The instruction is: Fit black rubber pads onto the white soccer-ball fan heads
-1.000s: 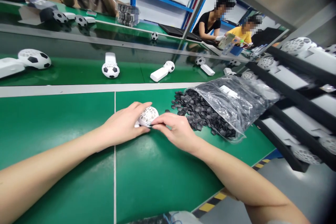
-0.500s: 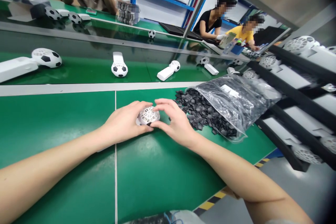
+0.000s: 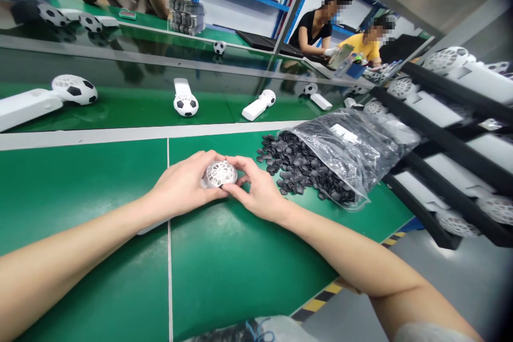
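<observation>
Between my hands is a soccer-ball handheld fan (image 3: 222, 173), its white lattice grille facing up. My left hand (image 3: 188, 184) wraps round the ball head from the left, thumb in front and fingers behind. The fan's white handle runs back under that hand, and a bit of its end shows below my left wrist. My right hand (image 3: 256, 187) grips the ball's right side with fingertips and thumb. Whether a small piece lies under those fingertips is hidden. Right of this hand, loose black pentagon pieces (image 3: 296, 165) spill from a clear plastic bag (image 3: 348, 144).
Similar fans lie along the green conveyor (image 3: 140, 109) ahead, one of them a nearby fan (image 3: 185, 104) with black patches. A black rack (image 3: 441, 171) of white fans stands at the right. Several co-workers sit across the line, one in a yellow shirt (image 3: 366, 48).
My right hand has closed in on the ball, its fingers now against the right side. The whole view has shifted slightly. My left hand keeps its hold.
</observation>
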`<state>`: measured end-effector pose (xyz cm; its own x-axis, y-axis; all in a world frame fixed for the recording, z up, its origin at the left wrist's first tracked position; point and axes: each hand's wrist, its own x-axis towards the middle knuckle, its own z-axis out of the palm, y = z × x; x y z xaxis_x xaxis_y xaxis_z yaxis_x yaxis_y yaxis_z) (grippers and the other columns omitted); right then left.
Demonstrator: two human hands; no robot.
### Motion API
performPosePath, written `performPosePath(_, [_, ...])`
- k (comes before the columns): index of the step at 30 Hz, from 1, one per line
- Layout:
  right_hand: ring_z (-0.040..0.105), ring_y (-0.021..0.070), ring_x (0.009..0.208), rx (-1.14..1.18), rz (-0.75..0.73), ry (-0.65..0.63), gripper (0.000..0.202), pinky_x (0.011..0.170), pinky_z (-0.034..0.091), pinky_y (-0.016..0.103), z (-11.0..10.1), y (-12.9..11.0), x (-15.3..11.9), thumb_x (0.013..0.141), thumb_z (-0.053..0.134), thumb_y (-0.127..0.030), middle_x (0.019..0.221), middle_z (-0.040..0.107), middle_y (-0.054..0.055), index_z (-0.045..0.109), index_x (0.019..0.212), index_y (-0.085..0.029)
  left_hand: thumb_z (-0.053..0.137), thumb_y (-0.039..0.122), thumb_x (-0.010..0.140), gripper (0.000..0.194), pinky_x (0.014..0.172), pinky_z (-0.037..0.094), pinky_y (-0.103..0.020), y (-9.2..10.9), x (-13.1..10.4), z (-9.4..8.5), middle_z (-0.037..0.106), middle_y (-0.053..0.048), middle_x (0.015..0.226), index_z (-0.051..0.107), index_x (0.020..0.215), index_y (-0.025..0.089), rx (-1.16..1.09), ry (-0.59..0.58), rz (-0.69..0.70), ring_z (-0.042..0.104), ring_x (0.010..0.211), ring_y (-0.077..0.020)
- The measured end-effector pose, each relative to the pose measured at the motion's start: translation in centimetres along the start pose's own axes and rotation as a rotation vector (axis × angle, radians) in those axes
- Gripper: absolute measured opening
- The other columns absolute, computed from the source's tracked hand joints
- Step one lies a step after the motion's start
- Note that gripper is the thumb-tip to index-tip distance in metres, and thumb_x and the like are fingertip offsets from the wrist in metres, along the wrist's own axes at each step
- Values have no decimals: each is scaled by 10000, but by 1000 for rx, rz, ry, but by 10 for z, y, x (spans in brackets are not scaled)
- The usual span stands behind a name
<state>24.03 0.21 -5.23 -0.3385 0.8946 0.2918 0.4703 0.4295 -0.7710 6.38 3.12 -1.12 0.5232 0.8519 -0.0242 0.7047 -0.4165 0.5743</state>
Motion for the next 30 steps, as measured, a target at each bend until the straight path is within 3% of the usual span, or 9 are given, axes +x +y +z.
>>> performPosePath(4, [562, 199, 1018, 46, 41, 0, 385, 713, 517, 292, -6, 2, 8, 774, 591, -258, 1152, 558, 74, 460, 1132, -205, 604, 492, 665, 452, 685, 439, -298, -2, 2, 0, 604, 10, 1033, 497, 1042, 267, -24, -15, -26, 577, 908, -228])
performPosePath(7, [600, 152, 890, 109, 101, 18, 222, 716, 501, 271, -36, 9, 9, 794, 566, -268, 998, 623, 48, 559, 998, -182, 623, 490, 647, 527, 748, 452, -330, -7, 4, 0, 585, -4, 1112, 472, 1106, 280, -28, -35, 6, 576, 945, -242])
performPosePath(10, [589, 125, 732, -137, 166, 141, 120, 672, 475, 260, -72, 15, -7, 802, 565, -271, 821, 636, 21, 632, 821, -173, 638, 454, 623, 600, 762, 462, -368, -14, 6, 2, 580, -31, 1154, 440, 1163, 284, 16, -25, 10, 578, 965, -278])
performPosePath(12, [577, 119, 677, -314, 175, 102, 92, 643, 463, 251, -85, 16, -22, 794, 586, -239, 755, 636, 11, 651, 769, -179, 631, 413, 612, 583, 722, 474, -382, -17, 7, 4, 600, -39, 1125, 446, 1149, 283, 65, -3, 6, 587, 946, -301])
performPosePath(17, [575, 182, 844, -686, 0, -158, 150, 759, 457, 301, -69, 11, -44, 841, 543, -232, 863, 658, 67, 665, 901, -169, 555, 330, 664, 548, 726, 470, -420, -19, 4, 5, 582, -28, 1179, 439, 1199, 294, 201, 12, 99, 581, 955, -334])
performPosePath(22, [549, 196, 755, -1021, -99, -304, 222, 680, 460, 315, -55, 13, -45, 863, 433, -109, 836, 644, 112, 647, 919, -117, 417, 144, 702, 585, 853, 407, -413, -20, -2, 1, 540, -23, 1243, 404, 1273, 266, 282, 16, 249, 523, 1082, -278])
performPosePath(24, [551, 194, 783, -987, -136, -280, 244, 695, 471, 313, -57, 17, -46, 854, 425, -78, 892, 644, 110, 630, 979, -121, 409, 123, 697, 604, 852, 394, -410, -23, -1, 1, 555, -19, 1217, 409, 1276, 292, 317, 12, 280, 517, 1078, -265])
performPosePath(27, [575, 181, 817, -753, -145, -178, 238, 717, 489, 298, -58, 20, -43, 856, 458, -106, 920, 657, 78, 618, 1026, -150, 396, 107, 711, 611, 877, 368, -406, -27, 0, 0, 562, -9, 1196, 404, 1284, 320, 331, -1, 311, 506, 1071, -245])
performPosePath(30, [612, 142, 790, -467, -95, -80, 150, 740, 495, 265, -54, 11, -33, 845, 521, -159, 857, 682, 24, 645, 924, -190, 451, 154, 702, 628, 896, 359, -399, -27, 0, -1, 573, -23, 1167, 379, 1307, 306, 303, -30, 276, 490, 1072, -249])
